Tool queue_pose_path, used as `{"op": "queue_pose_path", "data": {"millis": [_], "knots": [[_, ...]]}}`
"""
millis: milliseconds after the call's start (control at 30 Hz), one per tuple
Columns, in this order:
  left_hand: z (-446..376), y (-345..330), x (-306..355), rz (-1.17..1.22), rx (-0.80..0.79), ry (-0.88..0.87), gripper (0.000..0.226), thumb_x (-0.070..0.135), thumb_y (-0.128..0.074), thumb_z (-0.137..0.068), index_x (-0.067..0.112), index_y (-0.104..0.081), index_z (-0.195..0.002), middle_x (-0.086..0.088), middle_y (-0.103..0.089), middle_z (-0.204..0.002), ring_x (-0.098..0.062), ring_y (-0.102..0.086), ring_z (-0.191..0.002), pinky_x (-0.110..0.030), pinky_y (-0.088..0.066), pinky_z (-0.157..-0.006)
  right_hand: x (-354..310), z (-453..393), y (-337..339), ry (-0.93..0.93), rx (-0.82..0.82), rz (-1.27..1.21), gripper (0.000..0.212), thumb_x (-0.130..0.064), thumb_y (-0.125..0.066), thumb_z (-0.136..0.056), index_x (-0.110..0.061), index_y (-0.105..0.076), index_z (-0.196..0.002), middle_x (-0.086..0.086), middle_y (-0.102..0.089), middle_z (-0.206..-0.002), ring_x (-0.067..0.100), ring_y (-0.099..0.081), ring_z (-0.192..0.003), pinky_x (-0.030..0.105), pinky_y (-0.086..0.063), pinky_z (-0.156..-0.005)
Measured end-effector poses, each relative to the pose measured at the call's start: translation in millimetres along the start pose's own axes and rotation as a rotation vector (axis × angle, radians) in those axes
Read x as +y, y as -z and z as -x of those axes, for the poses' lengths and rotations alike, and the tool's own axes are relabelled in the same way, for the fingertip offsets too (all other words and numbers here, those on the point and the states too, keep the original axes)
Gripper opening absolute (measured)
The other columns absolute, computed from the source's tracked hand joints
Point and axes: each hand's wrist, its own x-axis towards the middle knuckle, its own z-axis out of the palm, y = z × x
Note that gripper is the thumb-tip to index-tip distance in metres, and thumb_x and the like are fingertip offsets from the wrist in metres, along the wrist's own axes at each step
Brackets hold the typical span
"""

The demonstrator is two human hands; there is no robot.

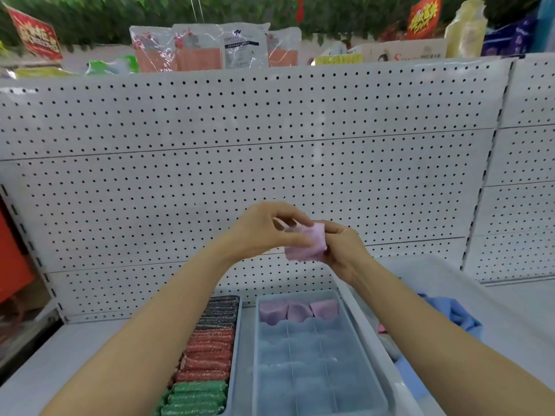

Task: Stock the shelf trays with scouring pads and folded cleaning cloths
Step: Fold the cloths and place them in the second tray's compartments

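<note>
Nearest us, our forearms cover part of the pad tray (237, 340) and the divided tray (354, 331), whose far row holds three pink cloths (297, 310). Above them, our left hand (264, 232) and right hand (342, 250) pinch a folded pink cloth (306, 244), with a blue cloth (450, 310) half hidden by our right arm.

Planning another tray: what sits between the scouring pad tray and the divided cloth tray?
Nothing: in the head view only a bare strip of white shelf separates the scouring pad tray from the divided cloth tray.
</note>
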Motion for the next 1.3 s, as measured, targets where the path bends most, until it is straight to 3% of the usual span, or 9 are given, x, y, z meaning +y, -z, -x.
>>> {"op": "queue_pose_path", "data": {"millis": [133,233,433,533,633,833,967,1133,1300], "knots": [[-5.6,-6.6,-18.4,0.033,0.005,0.127,0.059,0.039,-0.081,-0.075,0.030,-0.058,-0.129,0.012,-0.061,-0.125,-0.003,-0.061,-0.106,-0.030,-0.053,-0.092,5.1,-0.8,-4.1,0.032,-0.014,0.039,0.034,0.015,-0.046,-0.083,0.001,-0.070,-0.104,0.018,-0.068,-0.084,0.027,-0.059,-0.064,0.027,-0.049,-0.050],[-7.1,-16.2,-31.1,0.023,0.038,0.166,0.039,0.026,-0.083,-0.068,0.024,-0.070,-0.105,-0.002,-0.070,-0.096,-0.017,-0.066,-0.084,-0.041,-0.060,-0.078,6.1,-2.6,-2.5,0.088,-0.038,0.112,0.036,0.016,-0.048,-0.081,-0.005,-0.072,-0.097,0.019,-0.069,-0.085,0.027,-0.061,-0.070,0.029,-0.051,-0.058],[-8.7,-11.6,-50.9,-0.069,0.163,0.222,0.025,0.019,-0.086,-0.066,0.020,-0.067,-0.082,0.005,-0.060,-0.069,-0.011,-0.052,-0.064,-0.020,-0.043,-0.056,4.8,-8.7,17.8,0.064,-0.270,0.101,0.035,-0.007,-0.064,-0.082,-0.004,-0.063,-0.117,0.018,-0.069,-0.104,0.029,-0.067,-0.094,0.037,-0.054,-0.089],[-7.8,-18.6,-60.6,-0.132,0.141,0.223,0.026,0.023,-0.085,-0.065,0.023,-0.065,-0.082,0.005,-0.058,-0.068,-0.012,-0.049,-0.062,-0.023,-0.040,-0.055,6.8,-10.5,14.8,0.132,-0.317,0.513,0.044,-0.009,-0.077,-0.075,-0.017,-0.064,-0.117,0.005,-0.070,-0.103,0.018,-0.067,-0.090,0.027,-0.055,-0.082],[-7.3,-26.8,-67.7,-0.174,0.153,0.212,0.025,0.024,-0.084,-0.066,0.021,-0.066,-0.084,0.004,-0.058,-0.069,-0.011,-0.047,-0.062,-0.022,-0.037,-0.053,13.2,-16.1,3.0,0.197,-0.297,0.797,0.033,-0.006,-0.078,-0.065,-0.021,-0.069,-0.094,0.001,-0.065,-0.080,0.014,-0.056,-0.069,0.026,-0.047,-0.063],[5.4,-48.1,-106.8,-0.099,0.141,0.284,0.024,0.024,-0.084,-0.068,0.025,-0.063,-0.079,0.008,-0.057,-0.070,-0.008,-0.047,-0.063,-0.013,-0.033,-0.052,48.9,-31.0,-6.9,0.090,-0.348,1.034,0.025,-0.014,-0.078,-0.062,-0.019,-0.064,-0.083,-0.004,-0.058,-0.072,0.012,-0.050,-0.063,0.021,-0.038,-0.058],[20.7,-69.2,-144.4,-0.056,0.119,0.319,0.028,0.025,-0.086,-0.068,0.024,-0.065,-0.085,0.009,-0.061,-0.075,-0.008,-0.052,-0.067,-0.016,-0.038,-0.059,82.9,-31.3,-6.5,0.126,-0.397,1.094,0.023,-0.012,-0.078,-0.064,-0.015,-0.056,-0.069,-0.005,-0.048,-0.061,0.010,-0.040,-0.055,0.021,-0.028,-0.051],[39.0,-81.0,-181.8,-0.010,-0.017,0.422,0.057,0.022,-0.086,-0.072,0.021,-0.063,-0.124,0.007,-0.064,-0.121,-0.011,-0.061,-0.109,-0.029,-0.050,-0.095,138.2,-35.7,2.7,0.000,-0.346,1.149,0.019,-0.007,-0.071,-0.064,-0.012,-0.053,-0.063,-0.001,-0.045,-0.057,0.016,-0.040,-0.053,0.025,-0.032,-0.050],[41.5,-90.2,-196.2,-0.186,-0.131,0.407,0.059,0.023,-0.085,-0.072,0.019,-0.063,-0.127,0.003,-0.065,-0.124,-0.015,-0.061,-0.111,-0.035,-0.049,-0.099,173.1,-46.5,-1.0,-0.005,-0.357,1.243,0.024,-0.012,-0.074,-0.065,-0.020,-0.051,-0.064,-0.001,-0.048,-0.061,0.019,-0.041,-0.061,0.027,-0.029,-0.050]]}}
